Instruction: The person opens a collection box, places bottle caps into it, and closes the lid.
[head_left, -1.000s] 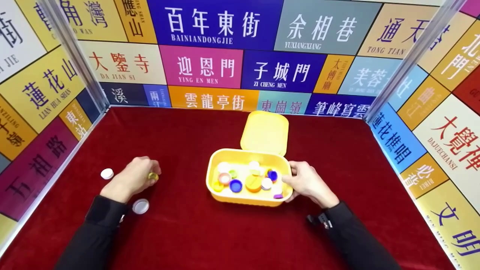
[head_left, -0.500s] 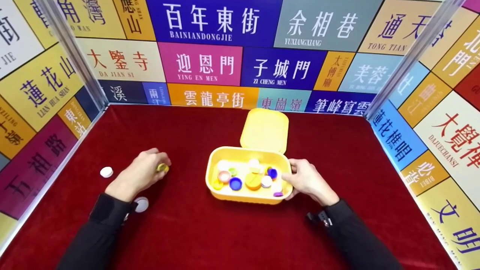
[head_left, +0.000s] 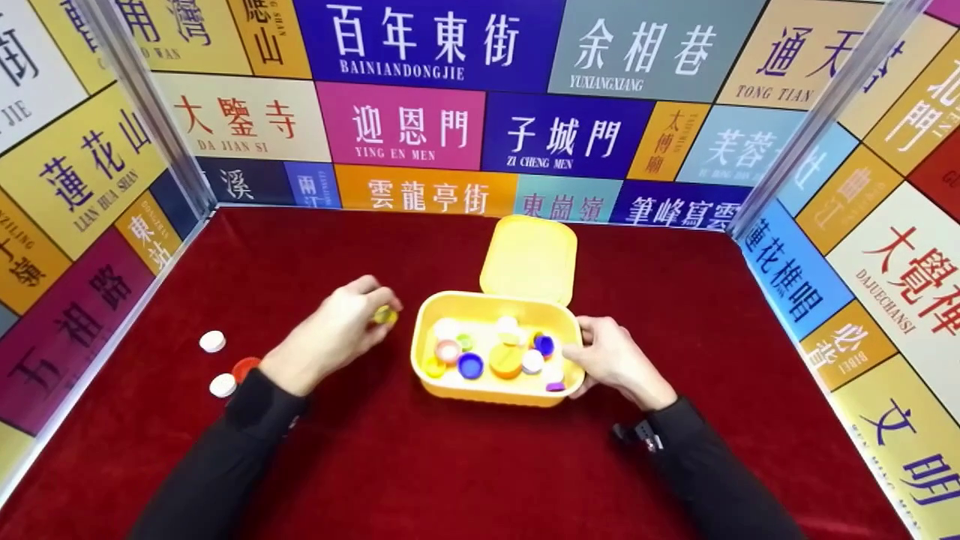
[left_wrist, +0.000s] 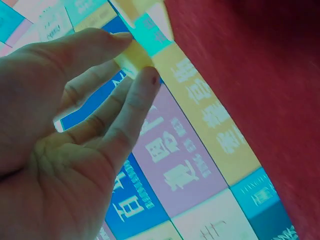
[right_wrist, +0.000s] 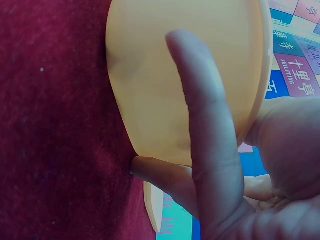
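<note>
My left hand (head_left: pixel 337 326) pinches a small yellow bottle cap (head_left: pixel 385 315) between thumb and fingertips, just left of the yellow box. In the left wrist view the yellow cap (left_wrist: pixel 135 57) shows at the thumb and finger ends. My right hand (head_left: pixel 619 364) grips the right end of the yellow plastic box (head_left: pixel 487 396). The right wrist view has its fingers against the box's outer wall (right_wrist: pixel 150 90), with part of the hand over the rim. Inside the box lie several caps, among them an orange cap (head_left: pixel 506 361), a blue cap (head_left: pixel 471 366) and a pink cap (head_left: pixel 448 352).
The box's lid (head_left: pixel 529 259) lies open behind it. On the red cloth (head_left: pixel 450 472) at left are a white cap (head_left: pixel 213 341), another white cap (head_left: pixel 222 385) and a red cap (head_left: pixel 244 368), partly covered by my left wrist. Printed panels (head_left: pixel 405 127) wall the table.
My left hand has moved right toward the box with the yellow cap, uncovering a red and a white cap. A greyish cap is now hidden by my sleeve. My right hand stays on the box.
</note>
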